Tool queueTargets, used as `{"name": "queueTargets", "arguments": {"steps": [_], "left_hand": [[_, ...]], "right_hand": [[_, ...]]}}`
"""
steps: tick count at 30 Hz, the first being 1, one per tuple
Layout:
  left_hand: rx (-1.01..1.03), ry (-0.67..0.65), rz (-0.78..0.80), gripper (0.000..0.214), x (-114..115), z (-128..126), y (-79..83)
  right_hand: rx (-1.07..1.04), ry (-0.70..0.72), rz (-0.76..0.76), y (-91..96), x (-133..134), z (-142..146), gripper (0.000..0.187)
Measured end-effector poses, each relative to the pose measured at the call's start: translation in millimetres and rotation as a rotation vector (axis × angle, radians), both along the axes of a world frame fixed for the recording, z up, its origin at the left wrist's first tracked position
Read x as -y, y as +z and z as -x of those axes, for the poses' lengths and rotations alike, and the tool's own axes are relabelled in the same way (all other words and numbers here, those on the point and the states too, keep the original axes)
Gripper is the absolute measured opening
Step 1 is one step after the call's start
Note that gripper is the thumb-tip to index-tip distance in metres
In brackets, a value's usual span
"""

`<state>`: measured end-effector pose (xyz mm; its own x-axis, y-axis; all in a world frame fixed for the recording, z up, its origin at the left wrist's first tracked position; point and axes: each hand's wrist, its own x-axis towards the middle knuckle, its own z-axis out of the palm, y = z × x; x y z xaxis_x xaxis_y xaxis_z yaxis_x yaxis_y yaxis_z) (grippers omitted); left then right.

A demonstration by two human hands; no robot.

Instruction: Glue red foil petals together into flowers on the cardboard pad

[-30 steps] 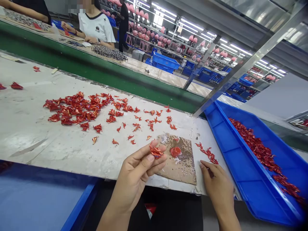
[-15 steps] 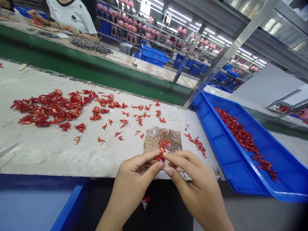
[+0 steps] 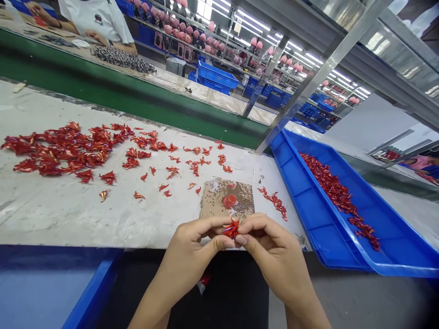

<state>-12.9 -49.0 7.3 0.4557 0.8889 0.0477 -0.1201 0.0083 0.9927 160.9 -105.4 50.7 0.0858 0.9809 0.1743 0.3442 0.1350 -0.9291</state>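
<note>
Right up close, the left hand [image 3: 188,256] curved in with its thumb below and index finger above, pinching a red spiky piece [image 3: 232,228]; the right hand [image 3: 277,256] met it from the other side, index finger and thumb closed on the right edge, the other fingers loosely curled. There it was, that piece, held between the two sets of fingertips at the table's front edge, its tips pointing up!

Just beyond lay a speckled cardboard square [image 3: 212,203] with a red round lump [image 3: 229,201] and a white smear on it. Small red strips [image 3: 274,201] sat to its right, then the big blue tray [image 3: 298,187] with its red heap [image 3: 327,183]. Over on the left, a pile of red pieces [image 3: 72,148] spread across the white table [image 3: 113,224].

The danger? Uneven pressure from the two pinches could have bent those thin tips, or let the piece slip over the edge. If the lump was sticky, and that was only a guess, a low knuckle could have smeared it; a careless swing of the right hand could have scattered the strips.

Farther off, past the green strip [image 3: 137,98], a co-worker's white shirt [image 3: 109,27] carried a dark emblem [image 3: 98,19], too small to read. No brand or label could be made out on the tray, nor on the distant blue crates [image 3: 216,75].
</note>
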Motion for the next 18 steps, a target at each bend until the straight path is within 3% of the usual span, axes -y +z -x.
{"name": "queueTargets", "arguments": {"steps": [4,7,11,18], "left_hand": [[0.003,0.023,-0.128,0.023,-1.8,1.2,1.9],[0.038,0.054,-0.184,0.024,-1.5,0.6,3.5],[0.057,0.034,-0.103,0.034,1.4,-0.9,4.2],[0.187,0.010,0.042,0.023,7.0,-3.0,3.0]], "right_hand": [[0.044,0.013,-0.015,1.8,-0.1,-0.8,0.007],[-0.007,0.015,0.068,3.0,-0.3,0.0,0.007],[-0.042,0.008,0.111,3.7,1.7,1.7,0.009],[0.241,-0.063,-0.120,7.1,7.7,5.8,0.008]]}}
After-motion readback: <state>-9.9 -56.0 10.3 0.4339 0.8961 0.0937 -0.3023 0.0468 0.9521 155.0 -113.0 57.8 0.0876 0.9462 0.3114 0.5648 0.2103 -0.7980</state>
